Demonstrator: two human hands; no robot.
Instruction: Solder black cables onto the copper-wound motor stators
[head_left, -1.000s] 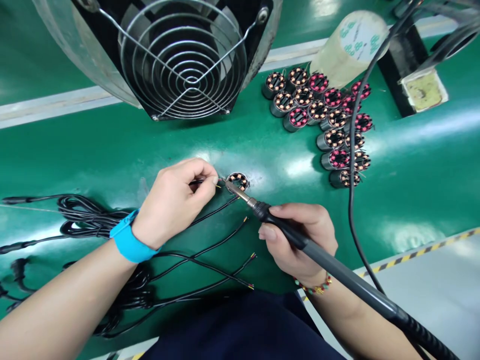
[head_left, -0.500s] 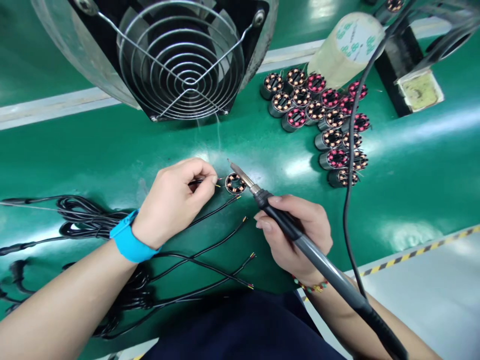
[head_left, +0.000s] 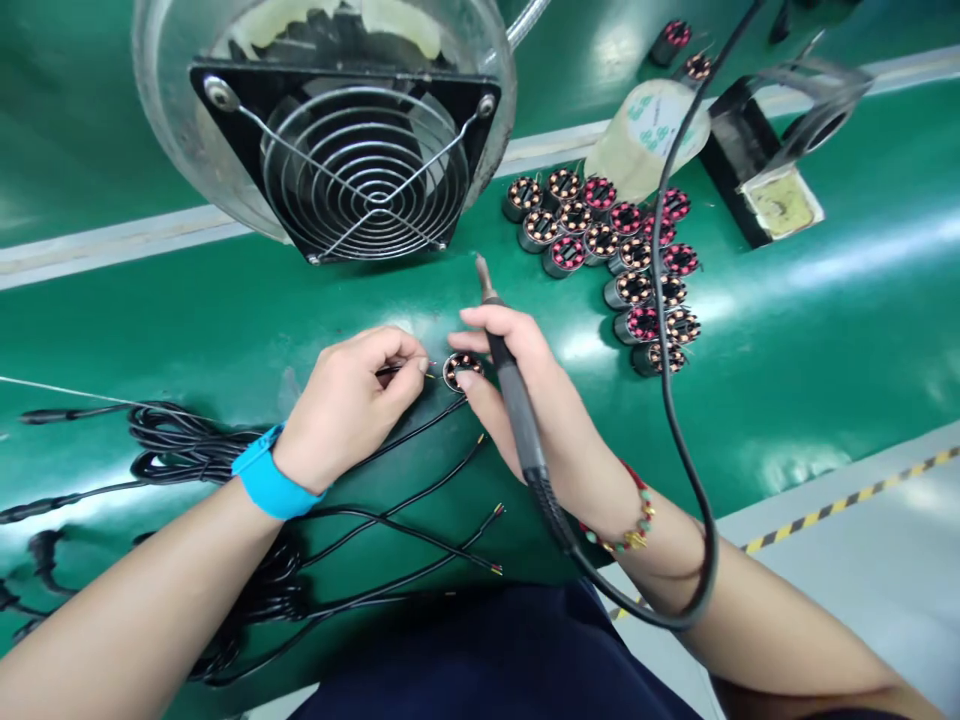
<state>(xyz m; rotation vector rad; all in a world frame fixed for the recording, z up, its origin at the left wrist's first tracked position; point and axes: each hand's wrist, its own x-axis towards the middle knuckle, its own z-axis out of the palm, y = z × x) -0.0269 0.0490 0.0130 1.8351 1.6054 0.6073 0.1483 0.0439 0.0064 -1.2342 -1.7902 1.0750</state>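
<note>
My left hand (head_left: 360, 400), with a blue band at the wrist, pinches the end of a black cable (head_left: 430, 375). Thin stripped wires poke out past the fingertips, right beside a small motor stator (head_left: 454, 366) with copper windings. A soldering iron (head_left: 516, 405) lies in the grip of my right hand (head_left: 551, 420), its tip pointing up and away from the stator. The right thumb and fingers reach around the stator's right side; whether they press on it, I cannot tell.
Ahead stands a fan with a wire guard (head_left: 379, 195). Several stators (head_left: 600, 240) cluster at the right, near a tape roll (head_left: 649, 135) and an iron stand with a sponge (head_left: 780, 205). Black cables (head_left: 187, 440) lie at the left. The iron's cord (head_left: 667, 400) loops over my right forearm.
My right hand has moved up and left to the stator, and the iron has swung more upright, its tip away from the stator. My left hand keeps its pinch. The view has shifted slightly.
</note>
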